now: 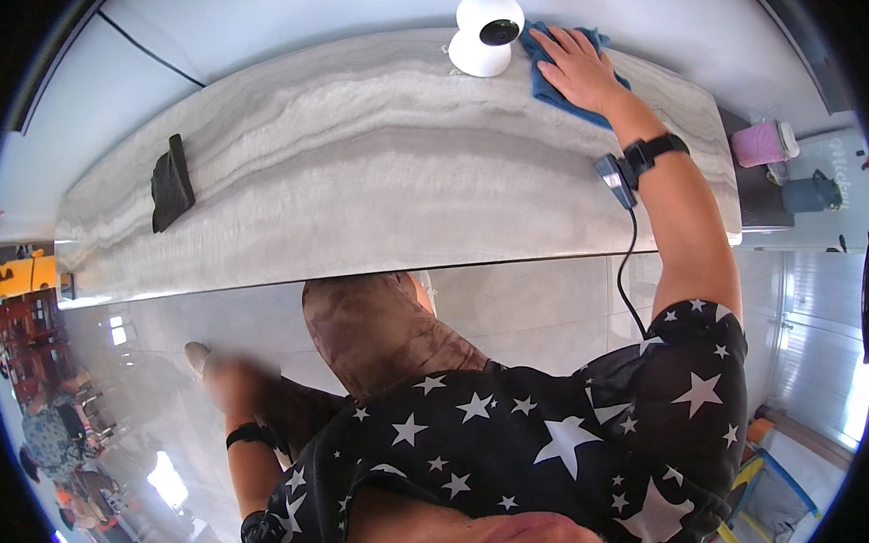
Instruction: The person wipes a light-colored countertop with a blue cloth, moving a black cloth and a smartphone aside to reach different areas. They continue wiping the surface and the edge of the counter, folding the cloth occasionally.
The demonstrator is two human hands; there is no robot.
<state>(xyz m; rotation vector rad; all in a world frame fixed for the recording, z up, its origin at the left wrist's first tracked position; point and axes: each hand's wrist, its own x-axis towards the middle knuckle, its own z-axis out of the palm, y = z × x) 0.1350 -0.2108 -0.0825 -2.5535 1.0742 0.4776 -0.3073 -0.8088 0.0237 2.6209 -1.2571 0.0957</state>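
Note:
My right hand (575, 69) lies spread and flat on a folded blue cloth (555, 96), pressing it against the marble-patterned tabletop (409, 177) near its far right edge. Just left of the cloth stands a white round-headed camera (486, 35). A folded black cloth or pouch (172, 187) lies toward the left end of the top. Down at my left side, away from the tabletop, is my left hand (240, 385); it is blurred, so its fingers and anything in it cannot be made out. A wired device is strapped to my right wrist.
Beyond the right end, a dark surface (756, 200) holds a jar with pink contents (762, 144) and a blue-grey jug (810, 194). A cable hangs from my right wrist. A pale wall runs along the far edge. Red-brown furniture (33, 344) stands at the far left.

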